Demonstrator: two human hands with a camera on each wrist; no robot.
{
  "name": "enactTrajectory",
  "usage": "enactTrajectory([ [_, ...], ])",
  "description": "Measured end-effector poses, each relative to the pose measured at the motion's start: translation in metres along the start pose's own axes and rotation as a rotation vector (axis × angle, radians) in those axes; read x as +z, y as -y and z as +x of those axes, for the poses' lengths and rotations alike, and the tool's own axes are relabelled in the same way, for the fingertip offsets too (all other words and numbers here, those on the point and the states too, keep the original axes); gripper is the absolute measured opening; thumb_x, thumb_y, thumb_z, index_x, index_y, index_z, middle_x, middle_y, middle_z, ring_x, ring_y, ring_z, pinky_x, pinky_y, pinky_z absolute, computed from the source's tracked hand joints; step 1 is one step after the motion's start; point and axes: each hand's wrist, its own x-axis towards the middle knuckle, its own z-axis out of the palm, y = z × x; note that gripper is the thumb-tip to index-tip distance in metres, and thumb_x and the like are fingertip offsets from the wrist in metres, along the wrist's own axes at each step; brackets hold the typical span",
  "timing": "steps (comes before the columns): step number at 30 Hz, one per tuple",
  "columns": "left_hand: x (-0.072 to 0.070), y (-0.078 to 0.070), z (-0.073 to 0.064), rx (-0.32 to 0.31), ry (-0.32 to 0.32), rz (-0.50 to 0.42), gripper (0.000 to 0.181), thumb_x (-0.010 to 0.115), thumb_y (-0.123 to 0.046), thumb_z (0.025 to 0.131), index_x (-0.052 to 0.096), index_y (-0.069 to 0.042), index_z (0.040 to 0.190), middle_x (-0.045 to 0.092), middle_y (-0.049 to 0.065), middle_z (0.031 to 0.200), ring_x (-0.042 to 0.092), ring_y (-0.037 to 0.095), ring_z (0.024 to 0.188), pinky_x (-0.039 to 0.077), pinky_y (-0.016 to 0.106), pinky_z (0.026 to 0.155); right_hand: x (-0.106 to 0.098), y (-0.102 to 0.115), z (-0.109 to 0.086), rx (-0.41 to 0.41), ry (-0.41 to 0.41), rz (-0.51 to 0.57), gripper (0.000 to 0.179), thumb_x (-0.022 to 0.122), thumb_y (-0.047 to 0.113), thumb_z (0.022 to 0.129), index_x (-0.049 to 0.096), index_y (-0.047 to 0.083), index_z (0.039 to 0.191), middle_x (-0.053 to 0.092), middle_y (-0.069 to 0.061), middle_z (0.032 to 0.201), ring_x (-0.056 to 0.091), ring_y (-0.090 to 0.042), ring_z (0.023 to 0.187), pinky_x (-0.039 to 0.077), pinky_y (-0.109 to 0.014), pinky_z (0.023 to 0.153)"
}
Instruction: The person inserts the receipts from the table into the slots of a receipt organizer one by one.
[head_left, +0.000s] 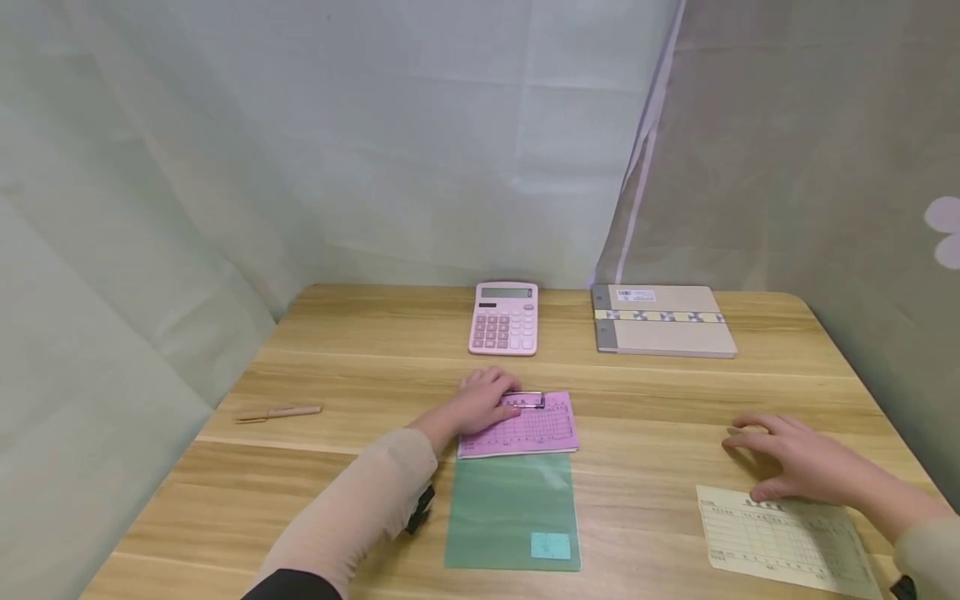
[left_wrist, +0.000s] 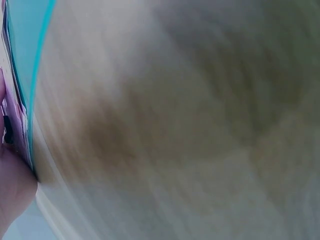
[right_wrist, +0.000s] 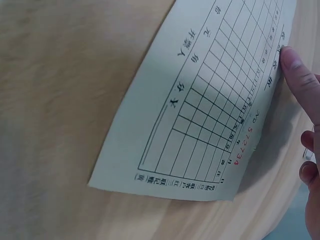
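Note:
My left hand (head_left: 483, 404) is on the upper left of a pink receipt pad (head_left: 536, 429), its thumb over the sheet and its fingers at the top edge. A metal-handled clip (head_left: 534, 401) sits between thumb and fingers. Beneath the pad lies a flat green folder (head_left: 506, 508) with a pale blue label. Only part of the left hand (left_wrist: 12, 187) shows at its wrist view's edge. To the right, my right hand (head_left: 806, 458) hovers with loosely spread fingers, its thumb at the top edge of a loose pale yellow receipt slip (head_left: 780, 537). Printed grids and a red number mark the slip (right_wrist: 200, 105).
A pink calculator (head_left: 504, 318) lies behind the pad. At the back right is a beige notebook (head_left: 663, 325) with a patterned band. A beige pen (head_left: 277, 413) rests on the left of the wooden table (head_left: 360, 333). Curtains hang behind the table.

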Motion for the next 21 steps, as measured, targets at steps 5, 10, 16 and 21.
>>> enactTrajectory([
  [5, 0.0, 0.0, 0.0, -0.001, 0.001, 0.009, 0.043, 0.055, -0.043, 0.091, 0.052, -0.019, 0.126, 0.047, 0.001, 0.124, 0.04, 0.02, 0.109, 0.028, 0.042, 0.098, 0.001, 0.0, 0.019, -0.009, 0.015, 0.014, 0.068, 0.069, 0.062, 0.064, 0.066, 0.014, 0.111, 0.056, -0.011, 0.115, 0.053, -0.034, 0.101, 0.045, -0.052, 0.077],
  [10, 0.0, 0.002, 0.0, -0.01, 0.0, 0.009, 0.042, 0.056, -0.043, 0.091, 0.052, -0.019, 0.125, 0.048, 0.001, 0.123, 0.039, 0.02, 0.11, 0.028, 0.041, 0.097, 0.001, 0.003, 0.036, 0.05, 0.056, 0.047, 0.064, 0.072, 0.057, 0.067, 0.065, 0.012, 0.112, 0.055, -0.013, 0.116, 0.052, -0.036, 0.104, 0.045, -0.054, 0.082],
  [16, 0.001, 0.002, 0.001, -0.006, -0.003, 0.007, 0.043, 0.056, -0.044, 0.09, 0.052, -0.02, 0.125, 0.048, 0.001, 0.123, 0.04, 0.02, 0.109, 0.028, 0.042, 0.097, 0.002, 0.005, 0.053, 0.058, 0.076, 0.022, 0.061, 0.076, 0.05, 0.068, 0.065, 0.01, 0.113, 0.055, -0.012, 0.115, 0.053, -0.034, 0.103, 0.044, -0.052, 0.085],
  [21, 0.002, 0.002, 0.001, -0.002, -0.007, 0.011, 0.043, 0.056, -0.044, 0.09, 0.052, -0.02, 0.126, 0.048, 0.001, 0.124, 0.04, 0.02, 0.11, 0.028, 0.042, 0.097, 0.001, 0.009, 0.064, 0.067, 0.094, 0.033, 0.06, 0.074, 0.051, 0.071, 0.064, 0.011, 0.115, 0.055, -0.01, 0.115, 0.053, -0.031, 0.102, 0.045, -0.049, 0.084],
])
